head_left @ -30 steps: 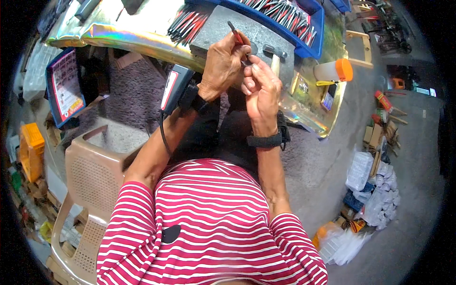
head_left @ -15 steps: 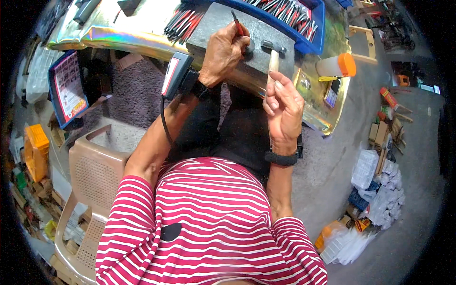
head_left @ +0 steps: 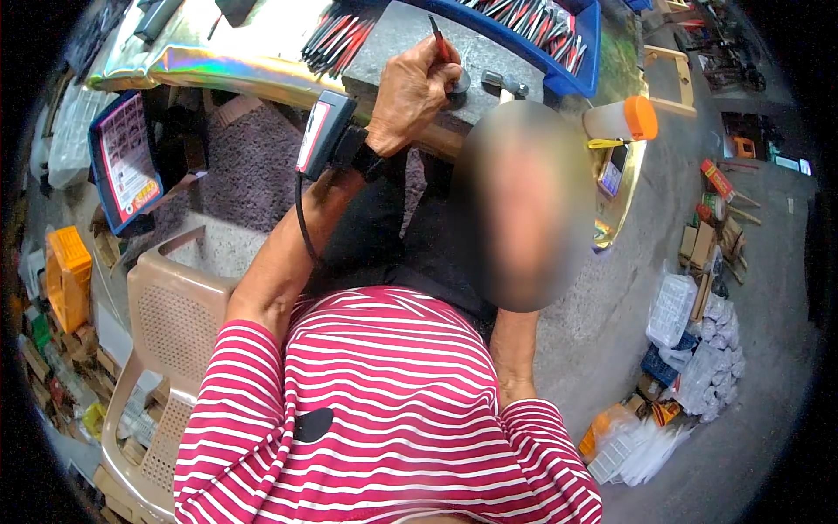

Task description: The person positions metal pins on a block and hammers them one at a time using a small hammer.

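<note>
My left hand (head_left: 410, 100) is closed round a slender red-and-black tool (head_left: 439, 39), its thin dark end pointing up and away. Beside those fingers, a round grey metal piece (head_left: 461, 83) rests on a grey block (head_left: 384, 61). The hammer (head_left: 505, 85) has its dark head over the block's right part, and its pale wooden handle runs back toward my right hand (head_left: 521, 201). A blurred oval covers that hand and most of the handle; half a second ago its fingers were on the handle.
Several similar red-and-black tools (head_left: 339, 42) lie left of the block. More fill a blue tray (head_left: 572, 85) behind it. An orange-lidded jar (head_left: 620, 119) and a phone (head_left: 614, 170) are at the right. A cabled device (head_left: 325, 131) sits on my left forearm, near a beige chair (head_left: 179, 306).
The hammer head has shifted and tilted slightly over the block. My left hand stays nearly still with the slender tool. A blur now covers my right hand.
</note>
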Motion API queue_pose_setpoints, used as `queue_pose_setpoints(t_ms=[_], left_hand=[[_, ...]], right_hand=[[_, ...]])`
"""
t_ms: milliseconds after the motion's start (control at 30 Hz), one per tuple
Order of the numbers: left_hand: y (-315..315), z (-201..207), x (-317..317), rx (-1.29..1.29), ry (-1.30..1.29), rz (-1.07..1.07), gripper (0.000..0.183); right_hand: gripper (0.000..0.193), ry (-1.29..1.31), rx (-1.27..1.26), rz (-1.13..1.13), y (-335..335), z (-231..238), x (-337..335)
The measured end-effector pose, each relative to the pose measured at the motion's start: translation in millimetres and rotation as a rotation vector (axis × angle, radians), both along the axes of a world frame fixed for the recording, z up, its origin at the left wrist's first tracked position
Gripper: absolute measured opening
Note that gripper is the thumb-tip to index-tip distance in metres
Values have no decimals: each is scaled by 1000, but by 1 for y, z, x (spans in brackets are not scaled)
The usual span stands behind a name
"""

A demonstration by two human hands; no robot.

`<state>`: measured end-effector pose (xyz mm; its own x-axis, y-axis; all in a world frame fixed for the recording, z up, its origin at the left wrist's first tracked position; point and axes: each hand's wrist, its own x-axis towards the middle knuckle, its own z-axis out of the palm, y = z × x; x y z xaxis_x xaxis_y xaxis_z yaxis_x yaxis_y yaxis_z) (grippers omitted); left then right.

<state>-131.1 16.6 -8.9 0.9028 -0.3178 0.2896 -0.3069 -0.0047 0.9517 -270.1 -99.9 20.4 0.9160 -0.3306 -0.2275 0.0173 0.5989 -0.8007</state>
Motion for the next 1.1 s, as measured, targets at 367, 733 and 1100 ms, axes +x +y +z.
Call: queue_pose_setpoints(t_ms=[367,733,1100], left_hand=[[2,3,-1,20,-1,24,3],[0,6,-2,94,-176,52,7],[2,7,4,137,-322,19,7]], right_hand=[[22,-4,-15,-11,0,-7,2],[22,-11,-29,-37,-2,-9,-2],[21,54,-83,-73,-2,-8,-3]])
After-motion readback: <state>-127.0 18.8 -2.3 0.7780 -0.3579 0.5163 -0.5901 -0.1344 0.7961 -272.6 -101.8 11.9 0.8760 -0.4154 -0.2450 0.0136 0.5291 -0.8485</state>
